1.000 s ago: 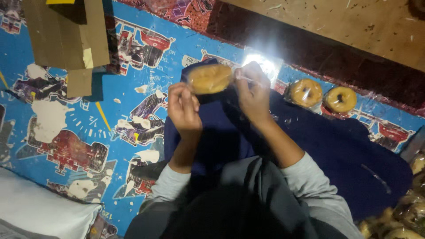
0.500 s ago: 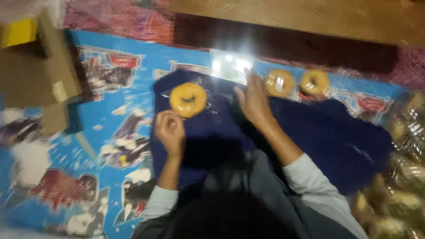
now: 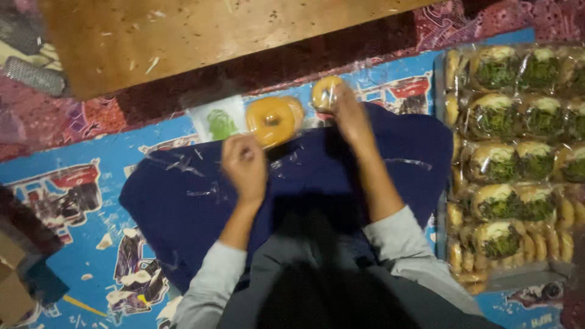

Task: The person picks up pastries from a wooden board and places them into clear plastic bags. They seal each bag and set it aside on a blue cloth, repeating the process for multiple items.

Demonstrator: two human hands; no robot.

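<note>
Head view: right hand (image 3: pixel 344 113) grips wrapped doughnut (image 3: pixel 324 92); left hand (image 3: pixel 245 163) fisted.

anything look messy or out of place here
Little stands out. Pale scraps and streaks litter the dark blue cloth near the left hand. The round yellow doughnut in clear wrap and the tray of packed rolls look intact.

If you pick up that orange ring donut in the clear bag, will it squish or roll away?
The orange ring-shaped donut in its clear plastic wrapper probably squashes if squeezed: it looks like soft bread. The shiny wrapper may feel slippery. Lying flat on the dark blue cloth, it likely won't roll. The left hand is nearest it.
</note>
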